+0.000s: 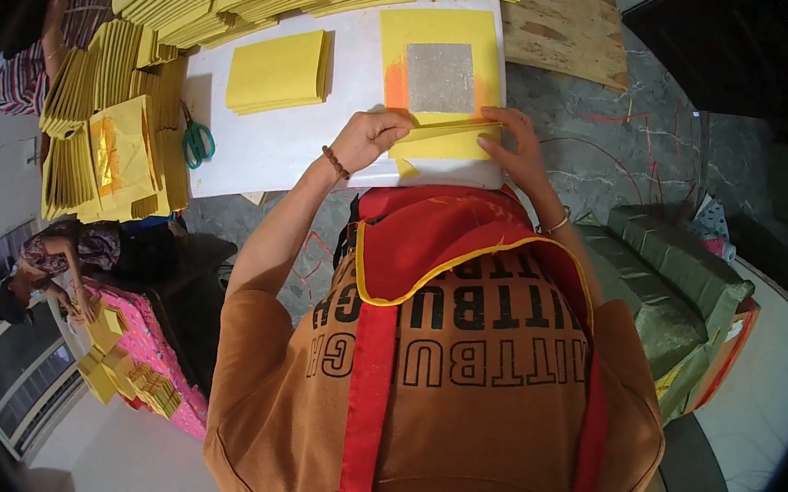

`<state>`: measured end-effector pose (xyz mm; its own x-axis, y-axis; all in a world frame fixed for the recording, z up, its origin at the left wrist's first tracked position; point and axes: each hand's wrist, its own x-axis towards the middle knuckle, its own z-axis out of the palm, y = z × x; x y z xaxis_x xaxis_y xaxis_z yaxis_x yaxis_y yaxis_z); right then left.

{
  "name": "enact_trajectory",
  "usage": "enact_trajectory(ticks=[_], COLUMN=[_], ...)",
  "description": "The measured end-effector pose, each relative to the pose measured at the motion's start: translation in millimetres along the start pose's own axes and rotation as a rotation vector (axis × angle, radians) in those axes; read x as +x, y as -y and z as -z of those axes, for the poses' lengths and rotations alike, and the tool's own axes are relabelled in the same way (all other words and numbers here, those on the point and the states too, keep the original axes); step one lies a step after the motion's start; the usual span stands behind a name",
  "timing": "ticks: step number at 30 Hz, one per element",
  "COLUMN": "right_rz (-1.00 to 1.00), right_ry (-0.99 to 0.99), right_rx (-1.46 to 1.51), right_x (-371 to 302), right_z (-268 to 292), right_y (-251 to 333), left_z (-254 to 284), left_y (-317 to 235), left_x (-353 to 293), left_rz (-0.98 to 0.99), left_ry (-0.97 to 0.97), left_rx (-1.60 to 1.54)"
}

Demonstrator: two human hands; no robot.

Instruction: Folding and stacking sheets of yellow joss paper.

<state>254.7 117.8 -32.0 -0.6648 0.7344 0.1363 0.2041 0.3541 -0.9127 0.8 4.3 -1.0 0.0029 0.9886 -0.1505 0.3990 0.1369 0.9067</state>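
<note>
A yellow paper sheet (445, 35) with a silver foil square (439, 77) and an orange patch lies on a white board (271, 146) in front of me. Its near edge is folded up. My left hand (368, 136) pinches the left end of that fold, and my right hand (513, 144) presses the right end with spread fingers. A small stack of plain yellow sheets (278, 72) lies to the left on the board.
Tall piles of folded yellow paper (115, 109) line the board's left and far sides, with green-handled scissors (197, 140) beside them. A plywood sheet (568, 27) lies at the far right. Green wrapped bundles (681, 281) sit at my right. Another person works at my left on a pink cloth (138, 336).
</note>
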Motion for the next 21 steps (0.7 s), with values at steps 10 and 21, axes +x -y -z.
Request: enact_trajectory(ticks=[10,21], right_rz=[-0.172,-0.226], right_ry=[0.005,0.038], right_rx=[0.129,0.229], right_x=[-0.2,2.6], right_z=[1.5,4.8], right_y=[-9.2,-14.7], left_z=[-1.8,-27.9], left_y=[-15.6,-22.8], left_x=[-7.8,-10.8], left_rz=[-0.066,-0.533], left_ry=[0.042,-0.147], left_rx=[0.184,0.686])
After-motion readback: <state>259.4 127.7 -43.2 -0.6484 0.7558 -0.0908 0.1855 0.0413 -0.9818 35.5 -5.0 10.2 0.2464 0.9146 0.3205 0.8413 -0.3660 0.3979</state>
